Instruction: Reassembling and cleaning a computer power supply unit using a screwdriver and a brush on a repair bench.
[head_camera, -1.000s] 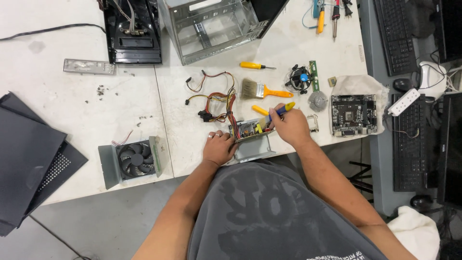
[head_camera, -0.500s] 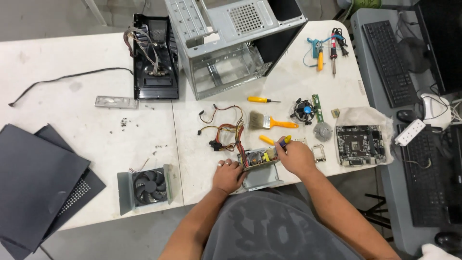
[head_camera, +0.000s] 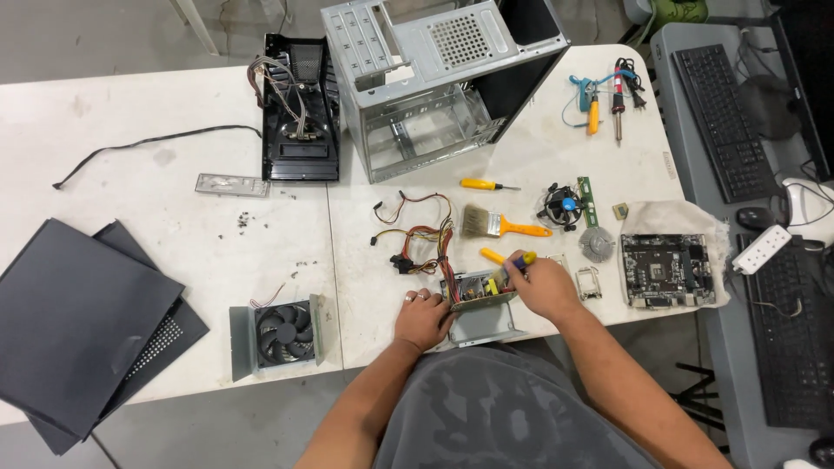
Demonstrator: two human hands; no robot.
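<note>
The power supply board (head_camera: 476, 288) is sitting at the near edge of the white bench (head_camera: 174, 252), tilted up out of its grey metal housing (head_camera: 483, 323), which is lying just under it. The left hand (head_camera: 422, 318) is resting against the board's left side, its fingers (head_camera: 415, 298) curling loosely over the corner where the bundle of coloured wires (head_camera: 424, 236) is leaving the board. The right hand (head_camera: 542, 285) is closing its fingers round a screwdriver (head_camera: 514, 263) with a yellow and blue handle, and the tool's end is pointing down onto the board's right part; whether the tip is touching a screw cannot be told.

Just beyond the hands, a paintbrush (head_camera: 502, 225) with an orange handle is lying flat, and a small yellow screwdriver (head_camera: 486, 184) is lying farther back. To the right, a round cooler fan (head_camera: 561, 207), a memory stick (head_camera: 586, 201) and a finned heat sink (head_camera: 596, 243) are grouped near a motherboard (head_camera: 667, 269) that is resting on a cloth. An open silver computer case (head_camera: 434, 82) is standing at the far side, with a black front panel (head_camera: 299, 113) beside it. A case fan in a metal bracket (head_camera: 276, 333) is sitting to the left of the person, and dark side panels (head_camera: 82, 326) are overhanging the bench's left edge.
</note>
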